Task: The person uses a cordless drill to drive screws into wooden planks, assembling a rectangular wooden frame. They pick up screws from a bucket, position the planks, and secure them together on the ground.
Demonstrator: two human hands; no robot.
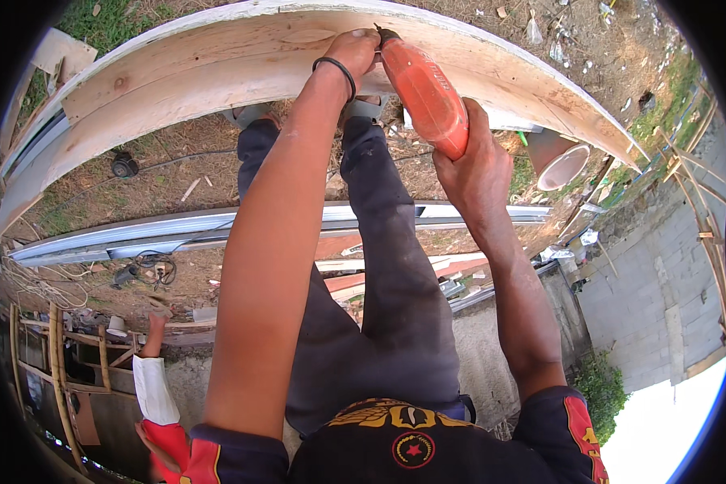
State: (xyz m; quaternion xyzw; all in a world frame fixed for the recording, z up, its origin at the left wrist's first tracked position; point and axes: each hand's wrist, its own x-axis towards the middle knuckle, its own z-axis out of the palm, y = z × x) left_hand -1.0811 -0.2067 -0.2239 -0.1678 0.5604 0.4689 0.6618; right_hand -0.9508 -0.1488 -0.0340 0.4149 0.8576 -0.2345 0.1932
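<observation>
My right hand [480, 165] is wrapped round the rear of a red-orange power drill [423, 89] with a black nose. The drill tilts up and left, its nose against or just over a long pale wooden board [290, 60] with a white edge. Beside that nose my left hand [355, 52] rests at the board, fingers closed and pressed together. Whatever small thing they pinch is hidden. A black band circles my left wrist. My feet stand close below the board.
Long metal channels [113, 244] lie across the ground behind my feet. A pale bucket [563, 167] lies tipped at the right. Cables [157, 266] and a small dark round object [125, 164] are at the left. Another person [160, 403] is at the lower left, near a bamboo frame [56, 347].
</observation>
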